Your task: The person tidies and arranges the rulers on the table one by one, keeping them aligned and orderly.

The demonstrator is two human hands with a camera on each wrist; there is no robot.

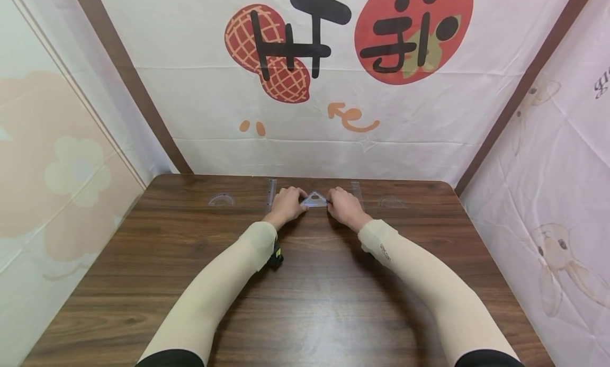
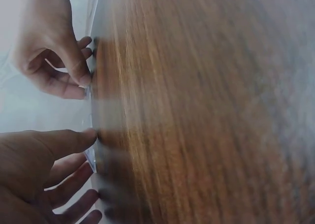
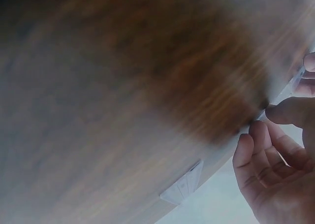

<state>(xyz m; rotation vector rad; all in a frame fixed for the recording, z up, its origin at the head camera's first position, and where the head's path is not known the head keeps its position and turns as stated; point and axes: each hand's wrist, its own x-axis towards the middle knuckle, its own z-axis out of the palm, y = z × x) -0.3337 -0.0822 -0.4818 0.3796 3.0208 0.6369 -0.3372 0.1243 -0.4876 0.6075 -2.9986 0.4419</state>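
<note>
Near the far edge of the table, a clear set square (image 1: 314, 203) lies between both hands, apex pointing away. My left hand (image 1: 287, 204) pinches its left corner with thumb and fingers. At the opposite corner, the thumb and fingertips of my right hand (image 1: 346, 206) grip it. In the left wrist view only thin slivers of the set square (image 2: 90, 159) show beside the fingers. A clear ruler (image 1: 271, 192) stands lengthwise just left of the left hand. Another ruler (image 1: 357, 191) lies behind the right hand, partly hidden by it.
A clear protractor (image 1: 221, 199) lies on the far left of the wooden table (image 1: 305, 293), and a second protractor (image 1: 392, 202) on the far right. A printed cloth (image 1: 305, 155) hangs just behind the table's far edge. A black object (image 1: 275, 257) shows by the left wrist.
</note>
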